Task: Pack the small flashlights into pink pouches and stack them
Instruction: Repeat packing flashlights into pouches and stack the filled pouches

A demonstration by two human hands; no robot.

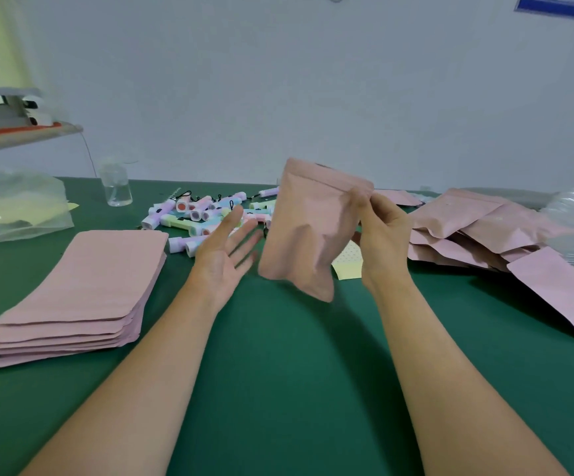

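Filled pouches: heaped at right. Empty pouches: stacked lower left. Flashlights: many loose, centre. Right hand pinched a bulging pouch mid-frame; left hand open, holding nothing. Roughly half done.

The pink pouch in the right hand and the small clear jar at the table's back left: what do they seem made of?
The pink pouch looks like matte plastic or paper-faced film: it dents and creases softly, with no gloss. The clear jar is transparent and shiny, so glass or hard plastic; I cannot tell which.
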